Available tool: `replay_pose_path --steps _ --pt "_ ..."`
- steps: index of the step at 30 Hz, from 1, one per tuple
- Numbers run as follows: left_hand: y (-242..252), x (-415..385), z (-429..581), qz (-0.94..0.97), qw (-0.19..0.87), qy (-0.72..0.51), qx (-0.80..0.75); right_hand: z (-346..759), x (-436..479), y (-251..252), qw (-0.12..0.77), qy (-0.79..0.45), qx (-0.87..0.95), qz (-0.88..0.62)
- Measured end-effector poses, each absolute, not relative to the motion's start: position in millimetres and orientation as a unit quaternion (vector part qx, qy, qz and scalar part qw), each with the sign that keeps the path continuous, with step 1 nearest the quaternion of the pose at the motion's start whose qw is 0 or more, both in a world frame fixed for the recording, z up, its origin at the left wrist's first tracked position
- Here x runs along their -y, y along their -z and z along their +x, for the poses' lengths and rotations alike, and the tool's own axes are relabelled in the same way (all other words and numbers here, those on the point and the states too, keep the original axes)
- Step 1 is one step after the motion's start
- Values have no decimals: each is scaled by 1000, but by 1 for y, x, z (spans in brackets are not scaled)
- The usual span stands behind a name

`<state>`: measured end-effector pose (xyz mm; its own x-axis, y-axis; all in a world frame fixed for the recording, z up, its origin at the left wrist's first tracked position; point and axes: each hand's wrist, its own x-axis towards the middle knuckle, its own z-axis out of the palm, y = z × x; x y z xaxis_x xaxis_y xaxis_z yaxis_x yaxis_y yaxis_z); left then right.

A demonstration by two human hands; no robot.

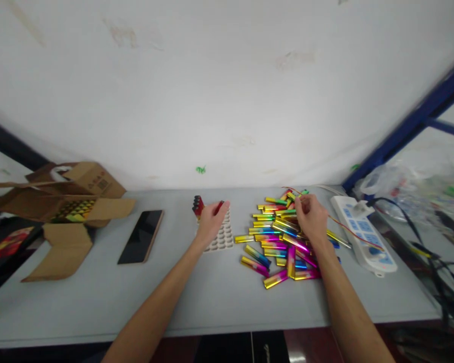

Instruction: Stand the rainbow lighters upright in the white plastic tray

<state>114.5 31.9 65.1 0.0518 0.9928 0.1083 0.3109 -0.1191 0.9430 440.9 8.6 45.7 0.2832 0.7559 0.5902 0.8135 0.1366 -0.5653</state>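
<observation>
1. Currently, I read the step as placing at the tray (pixel 224 238): my left hand (pixel 209 225) is over it, its grip closed, as far as I can tell, on a dark red tube (pixel 218 207).
2. Black-ended tubes (pixel 197 206) stand upright in a group at the tray's far left corner; many nearer holes show bare.
3. My right hand (pixel 312 218) is at the far right part of the pile of shiny tubes (pixel 270 237), fingers bent together. I cannot tell whether that grip has a tube in it.
4. Judgement: the next move calls for a steady, upright left hand over one hole, and for a single tube parted from its neighbours on the right.
5. In the way: tubes cross one another, and a thin red-yellow wire (pixel 354 234) runs past my right hand over the power strip (pixel 364 237); it could snag.
6. Elsewhere on the tabletop (pixel 212 302): a phone (pixel 142 237) left of the tray; an open cardboard box (pixel 103 180) farther left.
</observation>
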Motion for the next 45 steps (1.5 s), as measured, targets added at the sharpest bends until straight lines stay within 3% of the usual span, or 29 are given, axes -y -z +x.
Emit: replay_pose_path --steps 6,18,33,45 --pt "-62 -31 118 613 326 -446 -565 441 -8 -45 450 40 602 -659" --pt "-58 -30 122 620 353 -454 -534 441 -8 -47 455 30 608 -649" --pt "-68 -26 120 625 287 -450 -569 439 -8 -49 458 21 612 -645" --pt "-74 -6 112 590 393 -493 -505 441 -8 -46 456 21 606 -652"
